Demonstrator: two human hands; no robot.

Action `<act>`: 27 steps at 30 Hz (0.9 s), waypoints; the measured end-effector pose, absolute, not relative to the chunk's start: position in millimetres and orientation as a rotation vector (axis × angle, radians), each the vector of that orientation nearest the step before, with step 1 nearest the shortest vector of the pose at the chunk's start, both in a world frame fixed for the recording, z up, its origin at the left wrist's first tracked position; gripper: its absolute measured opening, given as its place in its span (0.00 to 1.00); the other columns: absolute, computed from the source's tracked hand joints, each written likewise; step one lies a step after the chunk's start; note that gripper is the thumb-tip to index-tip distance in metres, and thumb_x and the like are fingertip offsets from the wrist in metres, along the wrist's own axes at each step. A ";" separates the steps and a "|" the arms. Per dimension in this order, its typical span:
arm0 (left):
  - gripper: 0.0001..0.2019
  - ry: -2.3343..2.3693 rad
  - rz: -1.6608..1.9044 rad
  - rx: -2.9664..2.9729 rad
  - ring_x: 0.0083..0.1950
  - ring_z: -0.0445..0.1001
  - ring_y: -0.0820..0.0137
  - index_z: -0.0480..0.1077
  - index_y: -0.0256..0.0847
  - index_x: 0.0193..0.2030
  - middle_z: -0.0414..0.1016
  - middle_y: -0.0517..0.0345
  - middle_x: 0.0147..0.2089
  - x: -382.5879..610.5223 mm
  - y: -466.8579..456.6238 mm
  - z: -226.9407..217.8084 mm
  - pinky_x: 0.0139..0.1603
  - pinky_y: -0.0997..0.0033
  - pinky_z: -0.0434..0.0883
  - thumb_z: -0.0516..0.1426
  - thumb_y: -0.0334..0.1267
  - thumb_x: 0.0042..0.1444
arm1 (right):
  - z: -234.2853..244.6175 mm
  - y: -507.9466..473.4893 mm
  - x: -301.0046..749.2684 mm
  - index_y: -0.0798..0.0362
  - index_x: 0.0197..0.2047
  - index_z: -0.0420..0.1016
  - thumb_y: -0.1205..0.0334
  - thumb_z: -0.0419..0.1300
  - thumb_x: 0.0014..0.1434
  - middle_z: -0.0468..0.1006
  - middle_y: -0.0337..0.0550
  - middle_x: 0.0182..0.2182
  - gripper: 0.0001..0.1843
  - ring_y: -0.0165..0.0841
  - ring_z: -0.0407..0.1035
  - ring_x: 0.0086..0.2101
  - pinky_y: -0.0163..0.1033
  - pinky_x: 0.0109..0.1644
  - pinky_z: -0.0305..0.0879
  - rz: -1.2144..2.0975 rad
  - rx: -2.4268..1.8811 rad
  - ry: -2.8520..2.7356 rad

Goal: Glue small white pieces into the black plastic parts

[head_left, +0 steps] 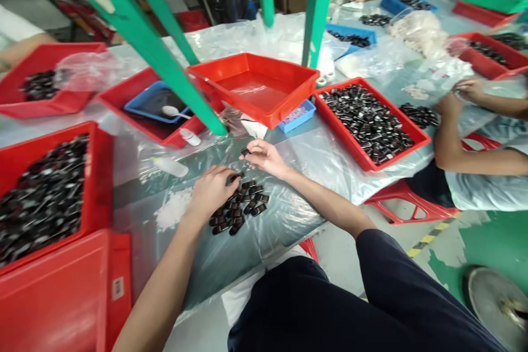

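Between the fingertips of my right hand is a small dark block-like part, held just above the table. My left hand is closed on another small black part at the far left edge of a loose pile. Below and between my hands, the pile of glossy black parts lies on the plastic-covered table. Some of these parts carry a thin brownish line. A heap of small white pieces lies left of my left wrist, too fine to make out singly.
Red trays of black parts stand left and right. An orange-red tray sits beyond my hands, over a small blue tray. Green posts rise from the table. A white bottle lies nearby. Co-workers sit right and across.
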State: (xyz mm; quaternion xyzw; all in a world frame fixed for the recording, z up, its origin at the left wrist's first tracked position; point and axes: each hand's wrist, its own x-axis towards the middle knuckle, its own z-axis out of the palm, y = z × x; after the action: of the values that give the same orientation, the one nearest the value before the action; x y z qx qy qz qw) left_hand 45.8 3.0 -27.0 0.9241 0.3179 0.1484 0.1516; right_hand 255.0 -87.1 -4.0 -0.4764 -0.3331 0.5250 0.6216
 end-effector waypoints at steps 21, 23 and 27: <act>0.22 0.917 0.486 2.985 0.52 0.87 0.41 0.86 0.43 0.45 0.89 0.38 0.48 44.5 -7.6 -30.9 0.58 0.45 0.78 0.51 0.47 0.75 | -7.3 -80.3 262.2 0.49 0.40 0.69 0.64 0.83 0.56 0.84 0.31 0.33 0.25 0.26 0.70 0.27 0.34 0.34 0.72 1.277 -0.997 -0.708; 0.22 0.911 0.511 3.025 0.51 0.87 0.43 0.85 0.40 0.45 0.90 0.37 0.48 44.0 -4.3 -33.7 0.56 0.47 0.78 0.50 0.46 0.76 | -9.1 -79.3 263.7 0.49 0.40 0.69 0.65 0.83 0.56 0.83 0.32 0.34 0.25 0.27 0.71 0.27 0.34 0.34 0.72 1.259 -0.998 -0.725; 0.21 0.953 0.647 2.977 0.48 0.87 0.43 0.85 0.38 0.45 0.90 0.36 0.47 44.0 -0.9 -27.8 0.55 0.45 0.78 0.52 0.45 0.77 | -12.1 -77.2 264.6 0.49 0.41 0.68 0.62 0.84 0.55 0.83 0.33 0.35 0.27 0.28 0.73 0.29 0.34 0.34 0.73 1.246 -1.001 -0.755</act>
State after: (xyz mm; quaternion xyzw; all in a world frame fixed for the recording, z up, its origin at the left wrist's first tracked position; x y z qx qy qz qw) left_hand 44.0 -0.9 -27.8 0.9323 0.2985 0.2026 -0.0252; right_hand 264.6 -77.2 -12.1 -0.4380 -0.3304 0.5450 0.6340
